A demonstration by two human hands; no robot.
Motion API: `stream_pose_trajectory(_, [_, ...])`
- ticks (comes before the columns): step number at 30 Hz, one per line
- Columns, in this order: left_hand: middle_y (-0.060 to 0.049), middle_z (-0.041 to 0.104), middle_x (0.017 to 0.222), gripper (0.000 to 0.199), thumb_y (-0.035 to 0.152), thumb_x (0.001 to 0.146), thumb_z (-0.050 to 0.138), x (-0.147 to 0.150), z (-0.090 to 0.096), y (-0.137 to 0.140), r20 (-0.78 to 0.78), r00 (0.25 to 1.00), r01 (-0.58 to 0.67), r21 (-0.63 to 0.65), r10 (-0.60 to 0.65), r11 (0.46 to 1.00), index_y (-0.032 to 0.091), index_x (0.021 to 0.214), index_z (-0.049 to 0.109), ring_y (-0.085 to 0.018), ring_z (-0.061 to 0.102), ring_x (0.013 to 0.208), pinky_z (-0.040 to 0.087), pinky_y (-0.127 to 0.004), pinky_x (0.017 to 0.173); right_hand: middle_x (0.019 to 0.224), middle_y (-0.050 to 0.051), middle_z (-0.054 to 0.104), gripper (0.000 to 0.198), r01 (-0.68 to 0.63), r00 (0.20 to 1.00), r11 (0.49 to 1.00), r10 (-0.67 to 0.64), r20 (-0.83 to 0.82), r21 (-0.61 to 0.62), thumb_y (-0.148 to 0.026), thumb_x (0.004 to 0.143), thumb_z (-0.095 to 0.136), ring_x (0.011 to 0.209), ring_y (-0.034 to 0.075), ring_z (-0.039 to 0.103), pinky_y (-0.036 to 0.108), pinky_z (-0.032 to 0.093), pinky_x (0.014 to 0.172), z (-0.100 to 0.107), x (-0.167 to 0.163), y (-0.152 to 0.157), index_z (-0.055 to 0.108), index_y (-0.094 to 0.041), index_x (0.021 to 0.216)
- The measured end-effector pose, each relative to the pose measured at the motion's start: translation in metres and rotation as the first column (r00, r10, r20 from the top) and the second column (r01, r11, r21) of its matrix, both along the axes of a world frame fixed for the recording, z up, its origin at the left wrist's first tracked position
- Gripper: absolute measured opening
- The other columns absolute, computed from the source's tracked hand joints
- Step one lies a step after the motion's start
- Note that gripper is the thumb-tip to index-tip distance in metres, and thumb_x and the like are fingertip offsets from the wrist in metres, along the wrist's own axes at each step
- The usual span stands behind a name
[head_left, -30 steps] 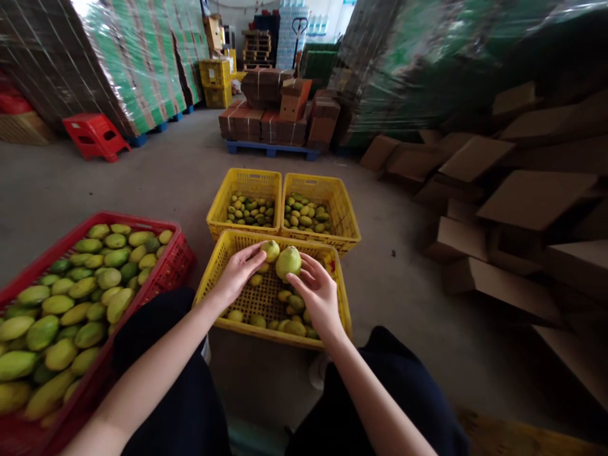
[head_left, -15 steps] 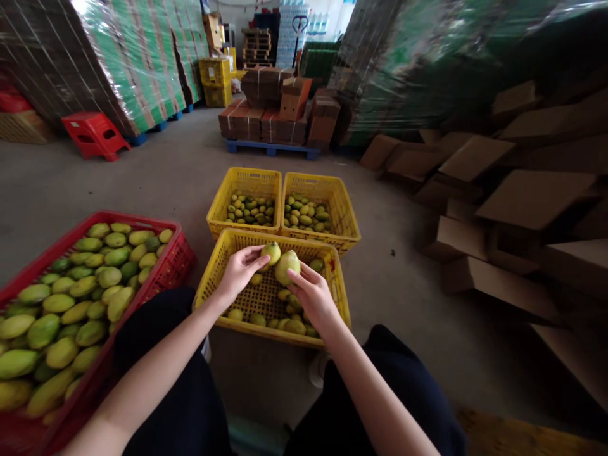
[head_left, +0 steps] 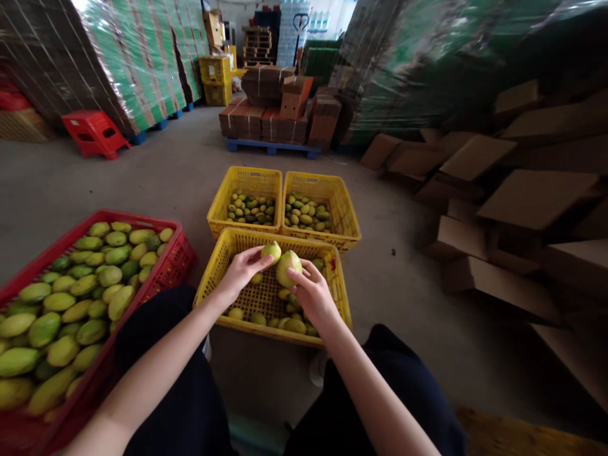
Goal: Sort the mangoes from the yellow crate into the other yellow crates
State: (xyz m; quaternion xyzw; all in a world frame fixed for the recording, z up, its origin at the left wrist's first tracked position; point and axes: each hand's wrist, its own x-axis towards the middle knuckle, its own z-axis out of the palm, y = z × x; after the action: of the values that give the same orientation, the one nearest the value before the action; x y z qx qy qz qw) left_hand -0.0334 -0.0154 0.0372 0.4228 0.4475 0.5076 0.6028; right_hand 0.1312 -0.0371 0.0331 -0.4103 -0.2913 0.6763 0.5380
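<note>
My left hand point(head_left: 245, 269) is closed on a yellow-green lemon point(head_left: 271, 251), held between thumb and fingers. Just right of it, a larger pale lemon point(head_left: 287, 268) is in my right hand point(head_left: 311, 290), the thumb across its front. The two lemons are side by side, almost touching, above the near yellow crate point(head_left: 209, 285). Inside that crate, loose lemons point(head_left: 294, 325) lie along the near side and at the right. My hands hide part of its contents.
A red crate point(head_left: 178, 253) heaped with lemons stands at my left. Beyond the near crate are two yellow crates point(head_left: 244, 174) point(head_left: 316, 180) holding lemons. Cardboard boxes point(head_left: 536, 196) lie piled at the right. A blue pallet point(head_left: 270, 149) with flattened cartons and a red stool point(head_left: 95, 134) stand farther back.
Both hands keep their hold on the lemons, which have barely moved. The view has shifted very slightly.
</note>
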Motion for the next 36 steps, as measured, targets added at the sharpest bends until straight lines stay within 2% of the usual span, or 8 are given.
stream_pose_trajectory(3, [-0.004,0.072,0.09,0.039,0.039,0.072,0.077,-0.0005,-0.0005,0.0,0.114,0.993,0.01,-0.073,-0.001,0.997,0.018,0.104,0.07,-0.013,0.064,0.074,0.047,-0.022,0.068,0.081,-0.001,0.07,0.028,-0.045,0.997,0.999,0.043,-0.064,-0.023,-0.037,0.064,0.079,0.073,0.015,0.062,0.025,0.048,0.061,0.0008,0.0022,0.0019,0.07,-0.022,0.086])
stream_pose_trajectory(7, [-0.003,0.069,0.078,0.011,0.022,0.083,0.064,0.0025,-0.0007,0.0029,0.295,0.953,0.002,-0.243,0.072,0.97,0.013,0.087,0.069,-0.011,0.062,0.065,0.047,-0.02,0.061,0.076,-0.001,0.07,0.026,-0.061,0.99,0.997,0.054,-0.131,-0.054,-0.037,0.065,0.076,0.075,0.017,0.063,0.027,0.048,0.062,0.0,0.0039,0.0039,0.07,-0.021,0.084])
stream_pose_trajectory(12, [-0.005,0.067,0.079,0.024,0.014,0.092,0.043,0.0059,0.0053,0.0062,0.429,0.893,0.048,-0.392,0.136,0.919,0.013,0.086,0.067,-0.012,0.061,0.063,0.051,-0.023,0.059,0.075,-0.002,0.069,0.017,-0.07,0.974,0.996,0.057,-0.218,-0.054,-0.03,0.066,0.072,0.07,0.016,0.062,0.028,0.05,0.062,-0.0032,0.004,0.0072,0.068,-0.022,0.08])
stream_pose_trajectory(16, [-0.008,0.068,0.081,0.025,0.022,0.094,0.044,0.0058,0.0078,0.0046,0.403,0.912,0.087,-0.378,0.079,0.922,0.011,0.091,0.066,-0.013,0.062,0.066,0.049,-0.021,0.057,0.072,0.001,0.068,0.017,-0.12,0.965,0.989,0.098,-0.242,-0.08,-0.034,0.068,0.068,0.07,0.019,0.063,0.031,0.051,0.06,-0.002,0.0024,0.0089,0.067,-0.02,0.076])
stream_pose_trajectory(19, [-0.006,0.066,0.074,0.019,0.028,0.088,0.059,0.0057,0.0066,0.0012,0.35,0.936,0.135,-0.323,-0.014,0.937,0.01,0.086,0.065,-0.01,0.059,0.061,0.048,-0.02,0.058,0.074,0.002,0.069,0.022,-0.147,0.96,0.984,0.117,-0.256,-0.101,-0.039,0.071,0.067,0.072,0.02,0.063,0.032,0.051,0.059,0.0007,-0.0002,0.0073,0.067,-0.02,0.081])
stream_pose_trajectory(23, [-0.004,0.065,0.071,0.022,0.032,0.079,0.071,0.0055,0.0033,-0.0011,0.332,0.942,0.142,-0.261,-0.049,0.955,0.013,0.079,0.061,-0.008,0.057,0.057,0.045,-0.018,0.055,0.068,0.0,0.065,0.021,-0.132,0.968,0.986,0.105,-0.23,-0.103,-0.036,0.067,0.074,0.062,0.016,0.06,0.027,0.046,0.052,0.0023,-0.0024,0.0049,0.064,-0.02,0.077])
stream_pose_trajectory(32, [-0.005,0.068,0.074,0.022,0.028,0.09,0.055,0.0008,0.0054,0.0033,0.344,0.939,0.122,-0.321,-0.004,0.939,0.011,0.094,0.067,-0.009,0.06,0.055,0.05,-0.019,0.054,0.068,-0.004,0.061,0.024,0.016,0.985,0.981,-0.049,-0.166,-0.194,-0.027,0.059,0.077,0.061,0.012,0.056,0.024,0.046,0.05,0.003,-0.0021,0.0021,0.057,-0.021,0.071])
stream_pose_trajectory(36, [-0.006,0.066,0.065,0.033,0.036,0.092,0.048,-0.0011,0.0029,0.0031,0.272,0.962,0.116,-0.359,-0.015,0.926,0.01,0.099,0.066,-0.01,0.058,0.049,0.044,-0.018,0.045,0.063,0.0,0.062,0.022,0.009,0.985,0.961,-0.056,-0.163,-0.278,-0.036,0.065,0.071,0.054,0.014,0.057,0.024,0.043,0.043,0.0044,-0.0014,0.0036,0.059,-0.019,0.071])
